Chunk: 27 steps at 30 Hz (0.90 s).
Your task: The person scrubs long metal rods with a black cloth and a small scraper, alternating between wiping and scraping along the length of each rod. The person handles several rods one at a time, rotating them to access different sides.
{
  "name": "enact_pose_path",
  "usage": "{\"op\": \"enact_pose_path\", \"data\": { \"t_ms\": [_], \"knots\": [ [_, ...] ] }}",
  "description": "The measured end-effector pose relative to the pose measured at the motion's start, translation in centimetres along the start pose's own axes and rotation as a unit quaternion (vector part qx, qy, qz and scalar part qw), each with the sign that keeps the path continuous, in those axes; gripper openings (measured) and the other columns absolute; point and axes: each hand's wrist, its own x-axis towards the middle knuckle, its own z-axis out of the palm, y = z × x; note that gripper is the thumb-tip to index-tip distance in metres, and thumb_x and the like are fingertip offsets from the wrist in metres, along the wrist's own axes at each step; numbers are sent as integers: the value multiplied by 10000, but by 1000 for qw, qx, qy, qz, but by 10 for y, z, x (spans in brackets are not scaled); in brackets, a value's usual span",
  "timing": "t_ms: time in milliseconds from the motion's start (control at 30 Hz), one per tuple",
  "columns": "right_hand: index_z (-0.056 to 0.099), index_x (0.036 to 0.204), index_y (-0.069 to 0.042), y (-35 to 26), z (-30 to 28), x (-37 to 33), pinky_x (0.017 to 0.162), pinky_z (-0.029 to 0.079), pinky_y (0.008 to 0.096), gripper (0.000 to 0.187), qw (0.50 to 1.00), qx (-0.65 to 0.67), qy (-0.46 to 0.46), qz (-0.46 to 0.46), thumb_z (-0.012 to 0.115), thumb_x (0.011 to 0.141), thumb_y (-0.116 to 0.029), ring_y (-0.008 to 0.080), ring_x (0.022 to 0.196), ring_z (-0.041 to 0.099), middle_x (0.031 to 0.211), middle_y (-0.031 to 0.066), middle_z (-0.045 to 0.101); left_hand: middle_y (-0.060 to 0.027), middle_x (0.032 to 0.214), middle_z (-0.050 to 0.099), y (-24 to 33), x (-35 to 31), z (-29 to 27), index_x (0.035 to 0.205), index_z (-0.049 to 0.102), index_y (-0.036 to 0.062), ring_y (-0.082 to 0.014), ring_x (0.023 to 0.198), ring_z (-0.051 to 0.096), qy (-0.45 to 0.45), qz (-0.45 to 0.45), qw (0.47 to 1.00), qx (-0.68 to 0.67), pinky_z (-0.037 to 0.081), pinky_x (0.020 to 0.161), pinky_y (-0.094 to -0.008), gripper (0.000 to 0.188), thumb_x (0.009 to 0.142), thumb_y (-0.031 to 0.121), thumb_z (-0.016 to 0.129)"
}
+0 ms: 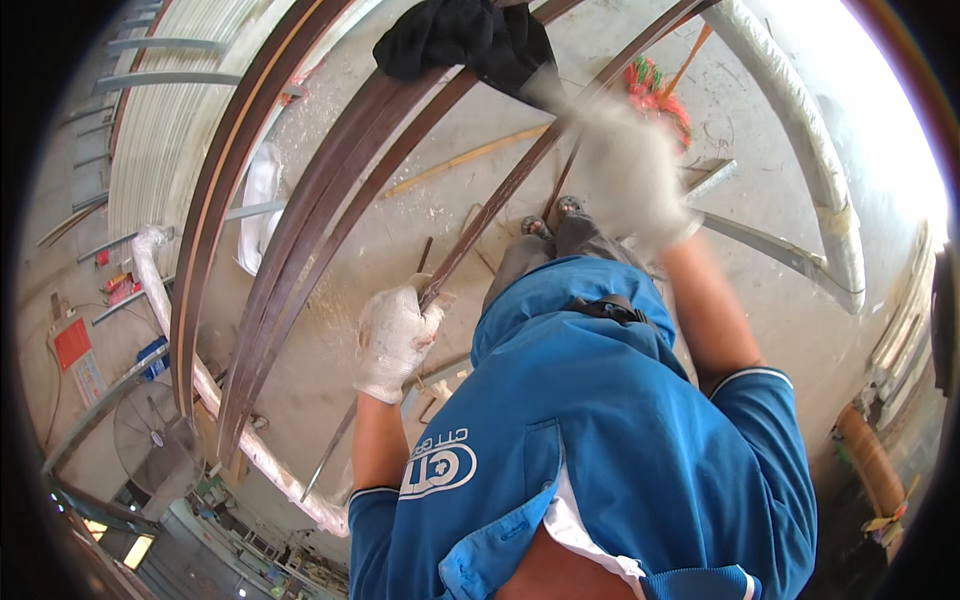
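My left hand (397,338), in a whitish work glove, is closed round the near end of a long, narrow dark brown strip (503,197). The strip runs away from it toward the upper right. My right hand (632,178), also gloved in white, is smeared by motion above the strip, so its fingers cannot be made out. Close to the right hand's fingertips, a black cloth (455,42) lies draped over several wider brown lengths (315,195). Whether the right hand touches the cloth or the strip is unclear.
Further left stand more long brown lengths (228,150) and a stack of pale panels (180,140) on metal bars. A fan (155,437) is at the lower left. Red and green cord (665,100) lies on the floor; a wrapped tube (800,130) is on the right.
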Motion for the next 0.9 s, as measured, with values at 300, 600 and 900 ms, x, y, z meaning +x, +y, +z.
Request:
{"op": "enact_pose_path", "data": {
  "t_ms": [300,600,900],
  "knots": [
    [653,1305,-210,71,16,-10,730,591,392,472,952,248,181,-6,580,877,-26,312,818,717,1080,112,726,-127,625,657,11,-8,0,796,730,53,-307,567,635,1,-42,999,-7,464,555,-408,317,876,360,730],
    [650,1187,-134,59,-7,19,578,517,342,320,987,-63,65,131,581,879,-80,181,703,666,859,54,685,-94,597,637,-10,-7,4,952,736,71,-273,561,638,32,25,997,69,468,568,-391,295,874,355,717],
    [655,1319,-113,61,8,-46,555,420,195,312,876,326,256,248,540,1033,-158,13,623,500,771,-37,639,-146,772,683,-147,-90,-21,1117,696,55,-306,731,672,-19,-87,996,-17,481,672,-417,454,896,452,694]
  ]
}}
